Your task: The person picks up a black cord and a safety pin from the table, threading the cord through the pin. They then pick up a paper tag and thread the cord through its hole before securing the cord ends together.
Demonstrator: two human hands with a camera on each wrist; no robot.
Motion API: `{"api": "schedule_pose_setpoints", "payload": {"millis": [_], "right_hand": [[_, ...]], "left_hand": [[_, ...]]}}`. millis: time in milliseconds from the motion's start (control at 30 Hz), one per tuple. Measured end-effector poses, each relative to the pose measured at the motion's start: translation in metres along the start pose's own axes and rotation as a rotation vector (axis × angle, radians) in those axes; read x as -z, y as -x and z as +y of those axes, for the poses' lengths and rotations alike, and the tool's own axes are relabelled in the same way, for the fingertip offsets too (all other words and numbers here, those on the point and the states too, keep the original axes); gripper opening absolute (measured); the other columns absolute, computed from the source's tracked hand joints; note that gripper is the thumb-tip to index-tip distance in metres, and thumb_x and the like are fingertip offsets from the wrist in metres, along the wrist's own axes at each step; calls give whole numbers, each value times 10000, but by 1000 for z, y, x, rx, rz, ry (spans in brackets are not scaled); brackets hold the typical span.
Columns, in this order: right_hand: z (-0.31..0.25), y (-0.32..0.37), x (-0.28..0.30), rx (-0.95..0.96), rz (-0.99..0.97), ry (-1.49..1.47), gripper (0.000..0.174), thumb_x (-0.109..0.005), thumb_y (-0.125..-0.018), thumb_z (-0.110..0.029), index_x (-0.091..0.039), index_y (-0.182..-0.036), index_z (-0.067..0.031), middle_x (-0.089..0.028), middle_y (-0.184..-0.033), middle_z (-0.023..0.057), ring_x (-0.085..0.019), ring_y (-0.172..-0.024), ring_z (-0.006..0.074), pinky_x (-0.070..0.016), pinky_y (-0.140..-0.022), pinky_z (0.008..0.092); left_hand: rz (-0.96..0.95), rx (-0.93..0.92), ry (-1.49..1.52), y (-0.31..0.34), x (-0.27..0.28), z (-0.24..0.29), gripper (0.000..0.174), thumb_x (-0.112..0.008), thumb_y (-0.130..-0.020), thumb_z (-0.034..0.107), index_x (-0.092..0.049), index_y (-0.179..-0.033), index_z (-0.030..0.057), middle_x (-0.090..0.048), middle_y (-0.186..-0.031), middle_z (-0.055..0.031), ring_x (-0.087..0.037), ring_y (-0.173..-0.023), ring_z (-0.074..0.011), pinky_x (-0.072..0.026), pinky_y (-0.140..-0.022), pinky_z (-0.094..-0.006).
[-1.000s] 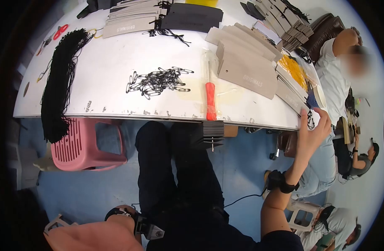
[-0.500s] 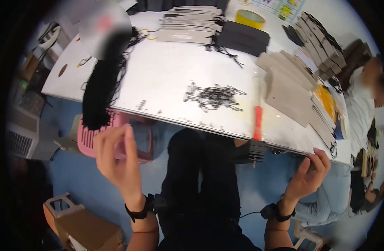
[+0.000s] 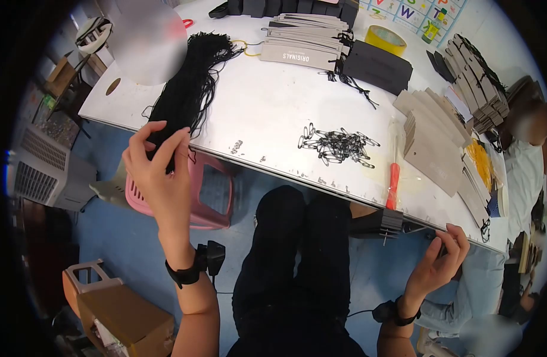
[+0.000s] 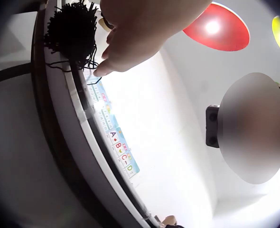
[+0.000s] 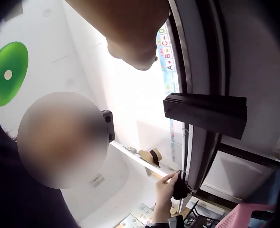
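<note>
A thick bundle of black cords [image 3: 187,83] lies across the left part of the table, its cut ends over the front edge. At those ends is my left hand [image 3: 161,178], thumb and fingers bent and apart at the bundle; whether they grip any strands is unclear. The left wrist view shows the fingers [image 4: 123,45] beside the cord ends [image 4: 72,33]. Loosely curled beside the table's front edge, at the right, my right hand [image 3: 437,265] shows nothing in it. Black safety pins [image 3: 339,146] lie in a pile mid-table.
A red-handled tool [image 3: 393,185] lies right of the pins. Grey cards [image 3: 434,152], more printed cards [image 3: 297,56], black cards [image 3: 377,66] and yellow tape [image 3: 386,40] are around it. A pink stool [image 3: 211,199] stands below the edge; a person sits at the right.
The head view has turned left. My left hand has risen from low beside my body to the cord ends. The right hand has come away from the cards at the right and now hangs by the table edge.
</note>
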State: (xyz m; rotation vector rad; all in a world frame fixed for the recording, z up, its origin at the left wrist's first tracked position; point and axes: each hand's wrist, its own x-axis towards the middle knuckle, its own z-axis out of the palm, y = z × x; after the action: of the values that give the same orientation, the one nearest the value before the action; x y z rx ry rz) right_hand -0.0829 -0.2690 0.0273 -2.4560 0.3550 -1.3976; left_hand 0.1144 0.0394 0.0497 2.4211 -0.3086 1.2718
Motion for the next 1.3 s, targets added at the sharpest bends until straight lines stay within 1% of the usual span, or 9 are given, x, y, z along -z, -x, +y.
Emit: {"api": "schedule_pose_setpoints", "payload": {"millis": [200,400,467,633,833,900,1000,1067,1300], "right_hand": [[-17,3,4,31,-18,-100,145,-546,-819,2,-585,-957,-14,-544,-1055,172,-531,-901,257,-446,-756,331],[-65,1,-15,159,-563,-1010,352,-606,-766,17,-536,-1111,0,-530,-1175,301,-669,-836,294,-556,-684,322],[-89,-4,-34,208,-665,-999,378,-597,-726,109,-563,-1096,40,-501,-1213,314,-667,-795,267,-542,-672,279],[-130,-15,-86,309,-512,-1039,510,-576,-694,142,-541,-1191,34,-506,-1262,214,-616,-790,253,-519,-645,275],[-132,-17,-91,246,-467,-1019,484,-596,-688,132,-558,-1162,39,-605,-1044,167,-607,-804,256,-512,-668,307],[-129,-14,-89,147,-562,-1008,417,-621,-703,109,-580,-1113,46,-605,-1055,159,-600,-771,249,-507,-662,305],[-126,-15,-88,185,-575,-1001,330,-646,-730,62,-594,-1056,50,-606,-1053,148,-596,-739,251,-504,-643,295],[-125,-12,-85,167,-595,-1014,307,-650,-736,49,-597,-1038,50,-606,-1050,143,-598,-739,255,-505,-641,291],[-111,1,-60,345,-626,-1139,359,-699,-705,4,-577,-1041,41,-598,-1016,192,-625,-734,295,-522,-583,321]], "left_hand": [[-53,163,513,-10,15,25,72,-634,-796,-2,-643,-867,-10,-585,-865,-58,-508,-634,-106,-410,-589,-227],[-316,37,668,7,40,60,129,-639,-765,-63,-642,-887,-20,-603,-747,-69,-544,-582,-124,-409,-496,-219],[-375,130,750,15,48,70,160,-645,-745,-82,-647,-891,-17,-604,-740,-70,-532,-545,-124,-402,-466,-228],[-423,22,804,27,57,62,181,-680,-693,-67,-654,-862,-8,-602,-732,-66,-497,-506,-115,-375,-446,-229],[-416,42,999,26,52,46,87,-627,-752,-3,-657,-833,-3,-601,-750,-78,-484,-572,-126,-342,-451,-221],[-432,70,892,20,49,44,163,-547,-827,72,-656,-929,6,-622,-940,-122,-555,-772,-187,-421,-604,-273],[-515,-272,685,2,22,41,281,-476,-885,160,-616,-1100,46,-562,-1186,-122,-530,-1048,-252,-386,-880,-366],[-690,-356,525,1,7,40,458,-296,-960,325,-544,-1227,48,-482,-1325,-95,-399,-1245,-278,-222,-1053,-397],[-578,-245,311,-15,-20,20,379,-387,-956,303,-536,-1231,90,-484,-1312,-103,-424,-1234,-244,-241,-1046,-406]]}}
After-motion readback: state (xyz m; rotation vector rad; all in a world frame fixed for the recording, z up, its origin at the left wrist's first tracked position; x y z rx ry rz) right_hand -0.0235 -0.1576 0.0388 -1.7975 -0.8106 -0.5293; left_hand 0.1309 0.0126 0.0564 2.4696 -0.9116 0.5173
